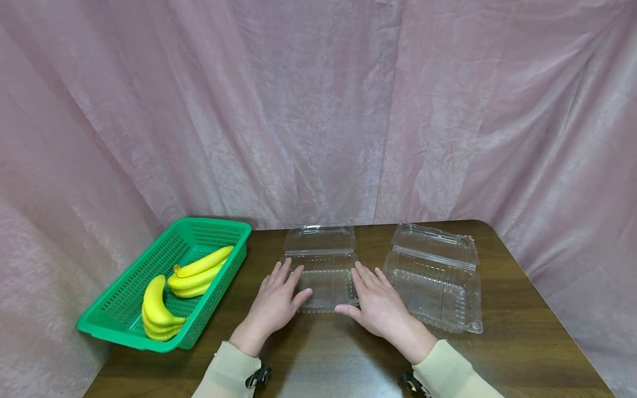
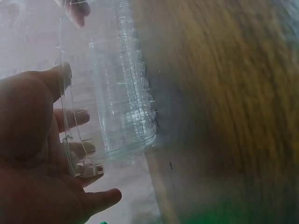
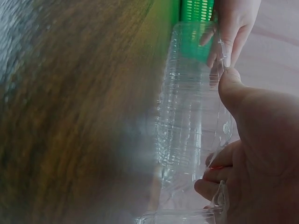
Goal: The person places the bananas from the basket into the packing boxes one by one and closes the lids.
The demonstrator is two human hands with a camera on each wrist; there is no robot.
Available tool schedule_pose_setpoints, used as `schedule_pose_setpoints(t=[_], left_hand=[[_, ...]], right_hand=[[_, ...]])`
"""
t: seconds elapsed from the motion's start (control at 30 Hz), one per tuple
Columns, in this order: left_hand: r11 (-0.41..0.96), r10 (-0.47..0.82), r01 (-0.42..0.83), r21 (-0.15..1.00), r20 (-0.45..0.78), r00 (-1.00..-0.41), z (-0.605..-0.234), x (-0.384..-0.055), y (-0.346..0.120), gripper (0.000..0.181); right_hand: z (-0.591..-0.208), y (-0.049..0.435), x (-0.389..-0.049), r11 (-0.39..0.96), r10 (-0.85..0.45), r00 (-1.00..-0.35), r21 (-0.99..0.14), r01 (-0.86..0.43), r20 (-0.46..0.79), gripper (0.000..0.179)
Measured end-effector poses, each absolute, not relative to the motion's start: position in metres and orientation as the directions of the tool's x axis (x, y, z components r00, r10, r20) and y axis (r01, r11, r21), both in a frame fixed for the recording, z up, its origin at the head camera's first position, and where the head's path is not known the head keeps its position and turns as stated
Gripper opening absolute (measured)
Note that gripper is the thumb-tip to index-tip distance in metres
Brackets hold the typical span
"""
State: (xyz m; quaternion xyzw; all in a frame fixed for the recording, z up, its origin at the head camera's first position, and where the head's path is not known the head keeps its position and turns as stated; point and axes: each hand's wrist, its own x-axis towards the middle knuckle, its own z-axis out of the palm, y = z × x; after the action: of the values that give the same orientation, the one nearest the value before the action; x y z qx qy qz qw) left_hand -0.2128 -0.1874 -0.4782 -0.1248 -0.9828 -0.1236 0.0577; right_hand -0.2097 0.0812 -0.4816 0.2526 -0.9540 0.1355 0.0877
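Note:
A clear plastic clamshell box [image 1: 325, 284] stands with its lid folded back on the table, between my two hands. My left hand [image 1: 273, 304] rests along its left side, fingers mostly straight and spread. In the left wrist view, the thumb of that hand lies at the rim of the clear box [image 2: 110, 93]. On the right side, my right hand [image 1: 380, 309] touches the rim, its fingers extended forward and its thumb pointing inward along the near edge. The right wrist view shows the right thumb [image 3: 231, 88] at the rim too.
A second clear clamshell box [image 1: 438, 298], lid back, stands to the right, close by my right hand. At the left is a green plastic basket [image 1: 219, 301] with two bunches of yellow bananas [image 1: 156, 304] inside. A pink curtain [image 1: 318, 110] hangs behind the wooden table [image 1: 517, 342].

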Motion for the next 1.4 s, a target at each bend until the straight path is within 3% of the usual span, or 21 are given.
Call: schedule_pose_setpoints(t=[1.4], left_hand=[[0.971, 0.15, 0.195, 0.141, 0.277, -0.949, -0.443, -0.208, -0.218, 0.072]], right_hand=[[-0.484, 0.081, -0.211, 0.834, -0.463, -0.848, -0.196, -0.516, 0.259, 0.098]])
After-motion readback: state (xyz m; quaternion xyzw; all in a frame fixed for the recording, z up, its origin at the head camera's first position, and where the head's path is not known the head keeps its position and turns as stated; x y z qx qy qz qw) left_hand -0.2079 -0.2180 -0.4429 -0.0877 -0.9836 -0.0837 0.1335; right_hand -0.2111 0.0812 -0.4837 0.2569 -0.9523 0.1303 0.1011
